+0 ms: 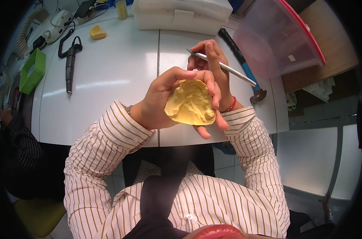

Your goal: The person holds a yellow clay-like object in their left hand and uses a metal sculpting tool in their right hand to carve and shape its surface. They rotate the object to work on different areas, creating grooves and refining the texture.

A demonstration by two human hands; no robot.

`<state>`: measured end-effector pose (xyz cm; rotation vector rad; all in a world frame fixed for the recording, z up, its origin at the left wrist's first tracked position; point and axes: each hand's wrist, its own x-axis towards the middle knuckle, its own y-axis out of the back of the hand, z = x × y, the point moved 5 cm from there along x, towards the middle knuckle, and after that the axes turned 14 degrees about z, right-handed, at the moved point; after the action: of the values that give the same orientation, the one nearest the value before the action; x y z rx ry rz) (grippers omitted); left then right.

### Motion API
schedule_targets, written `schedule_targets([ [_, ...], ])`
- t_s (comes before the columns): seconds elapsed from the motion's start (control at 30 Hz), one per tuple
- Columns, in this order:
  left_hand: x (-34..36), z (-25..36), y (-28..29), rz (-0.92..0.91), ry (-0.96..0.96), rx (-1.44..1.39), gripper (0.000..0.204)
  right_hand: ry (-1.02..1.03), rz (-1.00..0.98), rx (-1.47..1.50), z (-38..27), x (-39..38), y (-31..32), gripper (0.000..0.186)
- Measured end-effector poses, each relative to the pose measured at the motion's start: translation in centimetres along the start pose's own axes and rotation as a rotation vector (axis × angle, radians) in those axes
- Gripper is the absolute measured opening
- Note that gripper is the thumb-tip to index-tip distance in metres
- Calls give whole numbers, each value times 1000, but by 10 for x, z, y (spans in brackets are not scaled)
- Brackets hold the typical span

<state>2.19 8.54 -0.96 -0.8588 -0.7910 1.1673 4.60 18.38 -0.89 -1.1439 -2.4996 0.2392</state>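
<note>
My left hand (152, 98) grips a yellow dental cast (189, 101) at the middle of the view, its fingers curled round the edges and the moulded arch facing up. Just behind it, my right hand (216, 71) is closed on a slim silver pointed hand tool (237, 73), whose tip points up and left. To the right of that hand, a hammer (246, 67) with a black and blue handle lies on the white worktop (97, 111). A smaller yellow plaster piece (97, 32) rests at the back left.
A black handpiece (72, 63) lies left, beside a green tray (33, 67) and a corded white unit (57, 28). A translucent case (181, 12) sits at the back; a red-rimmed plastic box (272, 40) stands right. A co-worker's striped dark sleeve (23, 139) shows at far left.
</note>
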Motion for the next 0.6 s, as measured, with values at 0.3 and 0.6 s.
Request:
schedule_targets([
  [0.3,-3,12,2,69,-261,158,43,-6,26,-59,4,0,5,36],
  [0.6,-7,23,6,176,-473,236,46,102,176,38,-12,-1,10,26],
])
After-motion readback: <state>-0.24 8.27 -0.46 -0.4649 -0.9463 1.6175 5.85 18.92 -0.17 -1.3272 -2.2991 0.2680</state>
